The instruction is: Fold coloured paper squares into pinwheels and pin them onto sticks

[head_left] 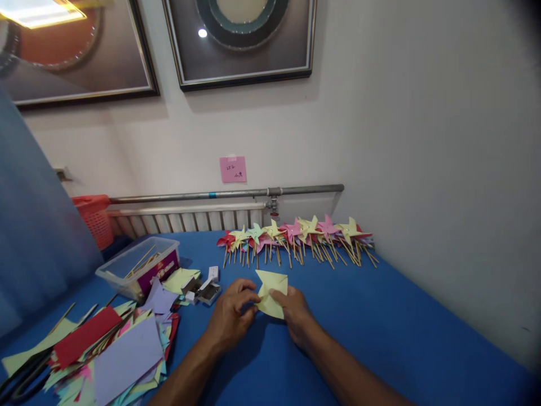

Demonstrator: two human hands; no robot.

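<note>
Pale yellow paper (pixel 276 280) is sitting between the two hands over the blue table (pixel 372 349), mid-view. One sharp corner is pointing up-left; long axis is running roughly up-down in view, lower edge curving toward the wearer.

Right hand (pixel 298 316) is gripping it: thumb pressing the near face, forearm coming in from lower right. Left hand (pixel 231 310) is holding its fingers bent at the paper's left edge, forearm angling up from lower left; can't tell if it's pinching.

Pink wall note (pixel 232 170) is showing handwritten "252"; characters below aren't legible. Purple label (pixel 163 272) on the clear plastic box (pixel 120 286) is carrying print too small to read.
</note>
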